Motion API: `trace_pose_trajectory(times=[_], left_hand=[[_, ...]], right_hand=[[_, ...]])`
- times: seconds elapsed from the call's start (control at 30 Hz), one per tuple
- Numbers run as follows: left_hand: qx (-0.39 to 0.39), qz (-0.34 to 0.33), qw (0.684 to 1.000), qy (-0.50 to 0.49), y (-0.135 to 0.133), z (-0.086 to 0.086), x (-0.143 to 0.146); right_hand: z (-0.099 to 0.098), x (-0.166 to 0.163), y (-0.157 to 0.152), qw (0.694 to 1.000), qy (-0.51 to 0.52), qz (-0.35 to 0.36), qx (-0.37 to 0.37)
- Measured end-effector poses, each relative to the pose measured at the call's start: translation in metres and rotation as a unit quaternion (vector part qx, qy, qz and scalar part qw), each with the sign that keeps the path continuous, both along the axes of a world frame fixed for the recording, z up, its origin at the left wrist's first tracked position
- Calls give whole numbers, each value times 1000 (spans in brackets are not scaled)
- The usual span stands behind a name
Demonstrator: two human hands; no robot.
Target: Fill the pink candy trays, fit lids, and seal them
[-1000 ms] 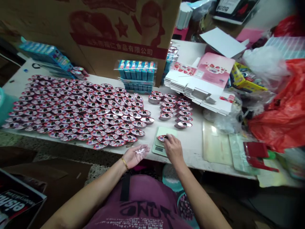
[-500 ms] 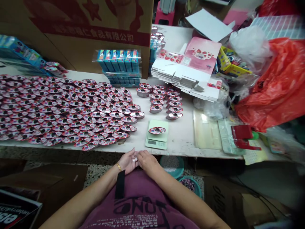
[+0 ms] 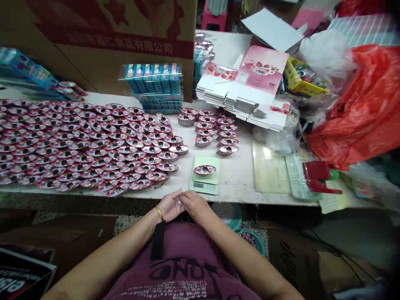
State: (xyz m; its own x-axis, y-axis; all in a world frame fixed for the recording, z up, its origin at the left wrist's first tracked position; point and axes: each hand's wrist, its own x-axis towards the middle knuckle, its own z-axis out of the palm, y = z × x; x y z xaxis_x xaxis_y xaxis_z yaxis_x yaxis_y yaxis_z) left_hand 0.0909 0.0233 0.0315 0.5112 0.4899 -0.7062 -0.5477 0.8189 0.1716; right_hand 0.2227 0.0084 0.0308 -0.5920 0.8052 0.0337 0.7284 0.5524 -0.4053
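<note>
My left hand [image 3: 170,206], with a gold bracelet at the wrist, is turned palm up and cupped at the table's front edge. A trace of small white pieces [image 3: 180,202] shows in it, mostly covered. My right hand [image 3: 194,205] reaches over it palm down, its bent fingertips pressed to the left fingers; what they hold is hidden. Just beyond the hands stands a pale green kitchen scale [image 3: 204,187]. One oval red-and-white pack [image 3: 205,170] with a dark round middle lies on its platform.
Rows of similar oval packs [image 3: 90,156] cover the left of the table, with shorter rows [image 3: 204,132] behind the scale. Blue boxes [image 3: 153,81] stand before a large carton [image 3: 118,54]. Flattened pink cartons [image 3: 262,68] and a red bag [image 3: 365,112] lie right; teal basins [image 3: 236,223] sit below.
My hands have drawn closer together and the right fingers now cover most of the white pieces in the left palm. The view has shifted slightly; the pack stays on the scale.
</note>
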Motion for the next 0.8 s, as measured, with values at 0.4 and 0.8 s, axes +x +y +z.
trace_pose_trajectory(times=[0.4,0.8], left_hand=[[1,25,1000,8,15,-2,8],[1,85,994,74,3,-10,-46]], right_hand=[[14,28,26,971,167,-134,106],[16,103,34,913,212,-326,121]])
